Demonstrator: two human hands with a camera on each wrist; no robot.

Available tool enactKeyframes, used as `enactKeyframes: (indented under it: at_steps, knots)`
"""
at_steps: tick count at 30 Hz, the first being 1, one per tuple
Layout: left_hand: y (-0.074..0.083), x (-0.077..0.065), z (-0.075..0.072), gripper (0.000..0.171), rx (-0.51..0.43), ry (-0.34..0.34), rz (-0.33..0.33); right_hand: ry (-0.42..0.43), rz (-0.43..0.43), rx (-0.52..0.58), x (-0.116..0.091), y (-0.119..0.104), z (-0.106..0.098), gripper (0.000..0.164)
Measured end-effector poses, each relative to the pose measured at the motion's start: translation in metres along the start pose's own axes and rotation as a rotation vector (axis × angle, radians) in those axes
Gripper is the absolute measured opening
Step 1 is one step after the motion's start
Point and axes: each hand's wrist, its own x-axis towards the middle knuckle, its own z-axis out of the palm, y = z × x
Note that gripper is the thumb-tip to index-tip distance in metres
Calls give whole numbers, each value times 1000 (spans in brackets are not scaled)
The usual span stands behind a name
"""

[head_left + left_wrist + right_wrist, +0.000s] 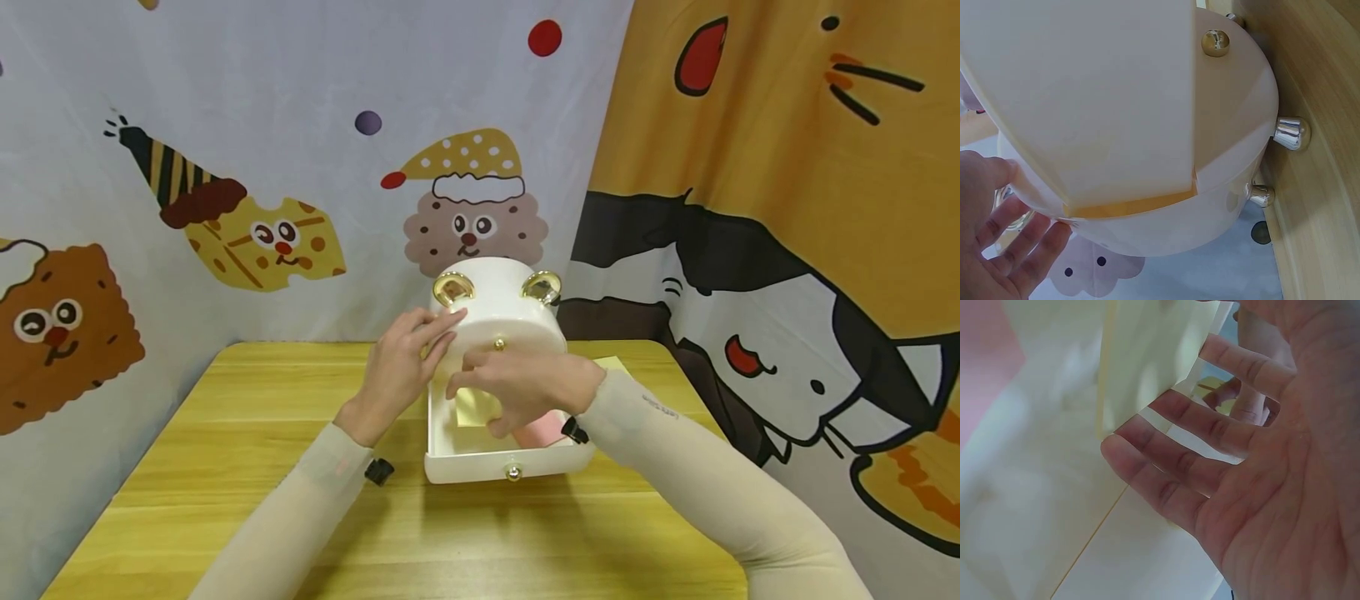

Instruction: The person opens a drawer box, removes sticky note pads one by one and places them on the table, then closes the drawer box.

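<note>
A white rounded cabinet (498, 287) with gold ears stands on the table. Its lower drawer (468, 468) is pulled out toward me. Inside the drawer lie a yellow sticky-note pad (468, 410) and a pink paper (543, 429). My right hand (525, 383) reaches over the drawer, fingers spread and slightly bent around the yellow pad. The right wrist view has the fingertips (1124, 450) right at the edge of the yellow pad (1138, 369). My left hand (397, 367) rests its fingertips (1057, 234) on the cabinet's left side, beside the drawer opening, fingers mostly straight.
The wooden table (262, 433) extends around the cabinet. A yellow sheet (613, 363) shows behind my right forearm. Gold feet (1292, 133) hold up the cabinet, and gold knobs (513, 473) sit on its drawer fronts. A printed curtain (300, 83) hangs behind the table.
</note>
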Motion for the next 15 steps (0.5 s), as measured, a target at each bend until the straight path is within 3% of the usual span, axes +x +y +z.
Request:
enactKeyframes:
  at_steps: [4,15]
  knots:
    - [-1,-1,0,39,-1,2,-2,36,-12,6,-4,1,-1,68]
    - [-3,-2,2,41,0,10,10,95,-4,173,-17,0,-6,69]
